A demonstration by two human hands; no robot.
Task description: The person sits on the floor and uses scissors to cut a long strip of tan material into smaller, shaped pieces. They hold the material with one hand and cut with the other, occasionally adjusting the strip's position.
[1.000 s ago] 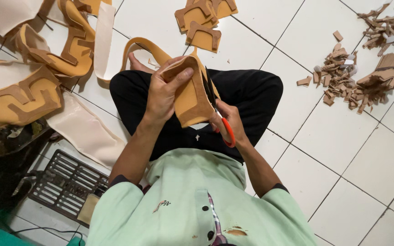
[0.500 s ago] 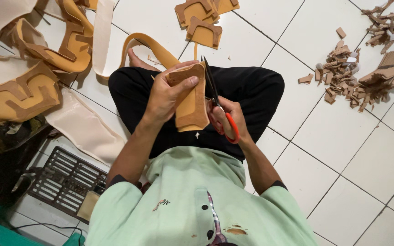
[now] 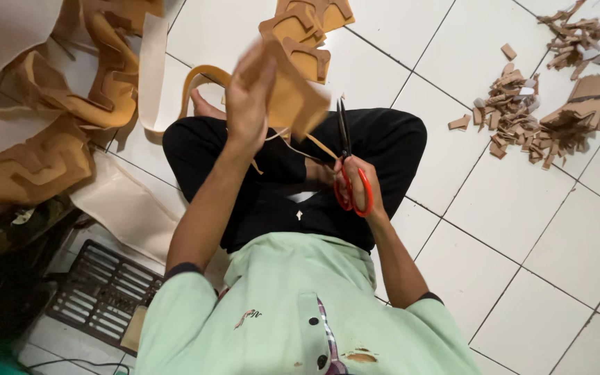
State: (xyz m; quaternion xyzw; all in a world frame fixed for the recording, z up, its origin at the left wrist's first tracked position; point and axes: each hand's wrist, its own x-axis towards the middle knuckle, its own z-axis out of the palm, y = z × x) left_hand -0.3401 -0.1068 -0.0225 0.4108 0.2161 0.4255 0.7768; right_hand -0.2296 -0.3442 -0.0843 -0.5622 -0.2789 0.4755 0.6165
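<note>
Gripping tan piece [image 3: 293,94] in left hand [image 3: 248,94], right hand [image 3: 359,184] closed on scissors [image 3: 347,163]: cut steadily, blades clear of fingers.

The person sat cross-legged on the floor [image 3: 522,208]. The cut piece [image 3: 293,94] was raised before the knees in the left hand [image 3: 248,97], and the scissors [image 3: 347,163] stood just right of it in the right hand [image 3: 359,184]. A scrap heap [image 3: 536,118] lay well to the right, stacked cut-outs [image 3: 57,132] to the left, a grate [image 3: 102,295] left of the person's side.
</note>
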